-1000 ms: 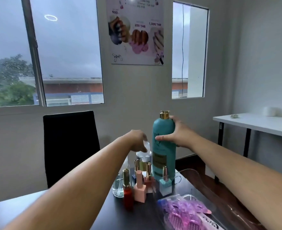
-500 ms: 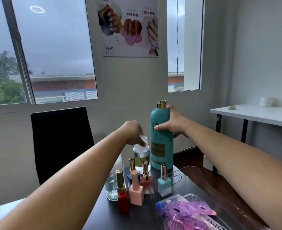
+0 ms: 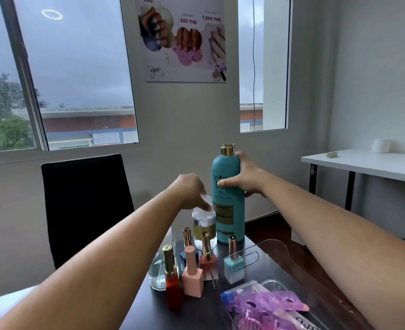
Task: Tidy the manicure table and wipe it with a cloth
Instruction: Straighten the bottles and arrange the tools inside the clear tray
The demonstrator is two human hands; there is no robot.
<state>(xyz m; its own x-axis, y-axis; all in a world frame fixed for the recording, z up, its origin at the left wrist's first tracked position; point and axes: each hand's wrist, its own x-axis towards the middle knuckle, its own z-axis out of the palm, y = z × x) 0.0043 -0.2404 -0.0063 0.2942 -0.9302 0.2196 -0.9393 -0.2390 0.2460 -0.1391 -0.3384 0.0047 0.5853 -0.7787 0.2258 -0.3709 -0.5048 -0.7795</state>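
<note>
A tall teal bottle point(image 3: 229, 210) with a gold cap stands at the far end of the dark table point(image 3: 196, 313). My right hand point(image 3: 246, 179) wraps around its upper half. Just left of it stands a small clear bottle point(image 3: 204, 231) of yellowish liquid with a clear cap; my left hand point(image 3: 192, 189) grips that cap from above. In front stand several nail polish bottles: red point(image 3: 172, 279), peach point(image 3: 192, 277), coral point(image 3: 207, 256) and mint point(image 3: 233, 265). No cloth is in view.
A clear acrylic tray point(image 3: 275, 251) at the near right holds pink packets point(image 3: 265, 306). A clear glass bottle point(image 3: 156, 275) stands behind the red polish. A black chair point(image 3: 85, 206) stands beyond the table; a white side table point(image 3: 368, 163) is at the right wall.
Both hands keep their holds on the two bottles. The bottles now rest on the table; the view has shifted slightly.
</note>
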